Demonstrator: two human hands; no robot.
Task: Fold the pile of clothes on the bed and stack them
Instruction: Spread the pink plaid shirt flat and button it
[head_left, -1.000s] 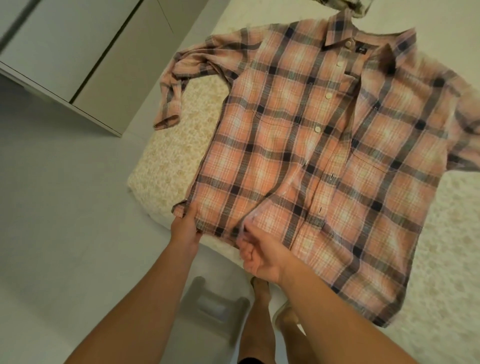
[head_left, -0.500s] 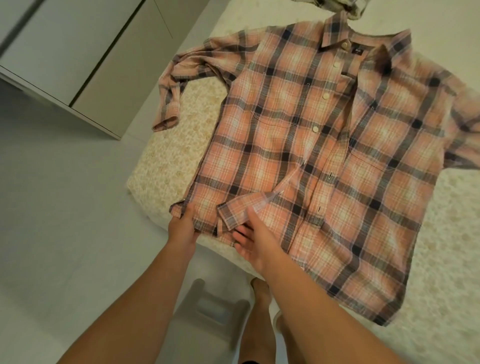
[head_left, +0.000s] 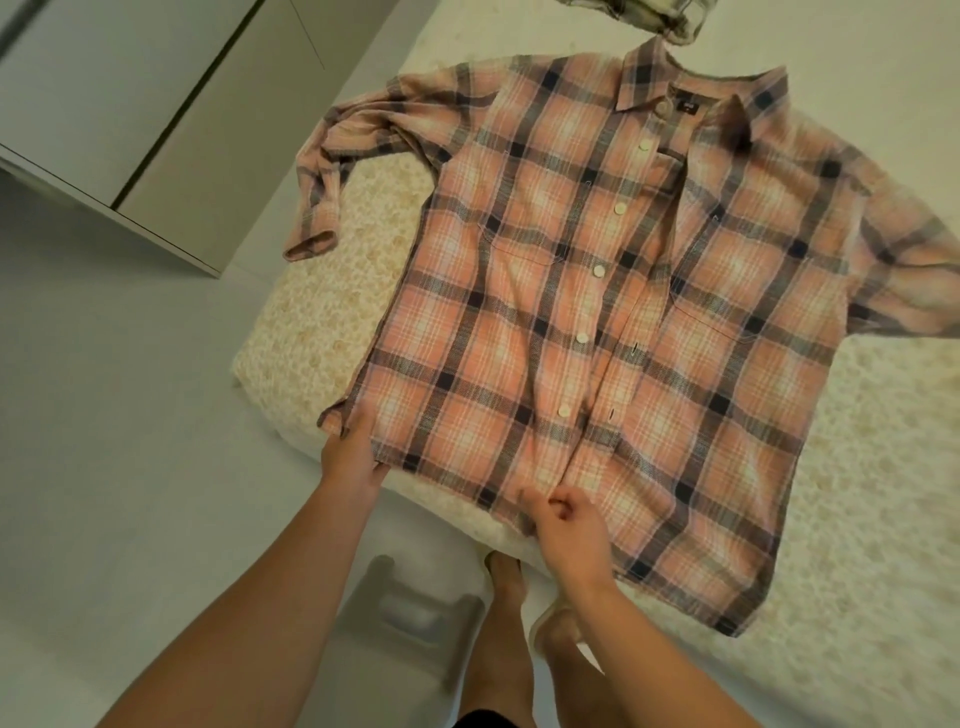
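Half a second ago the near hem of the plaid shirt (head_left: 597, 312) had a flap turned back beside the right hand (head_left: 563, 525); that flap now lies flat again, the button placket runs straight down to the hem, and the right hand has drawn back to the hem's near edge. The shirt lies spread front-up on the bed (head_left: 311, 312), collar at the far end, hem at the near edge of the mattress, with its buttons showing in a line down the middle. Its left sleeve is bent and bunched, the cuff lying on the patterned cover near the bed's left side; the right sleeve runs out of view to the right. The left hand (head_left: 353, 462) grips the near left corner of the hem, fingers curled onto the cloth. The right hand pinches the hem at the foot of the placket, its fingers curled tight on the fabric. Another piece of clothing (head_left: 639, 15) lies at the far edge of the view, just beyond the collar. On the floor near the person's bare feet stands a grey stool (head_left: 410, 618), and a pale cabinet (head_left: 156, 104) stands to the far left.
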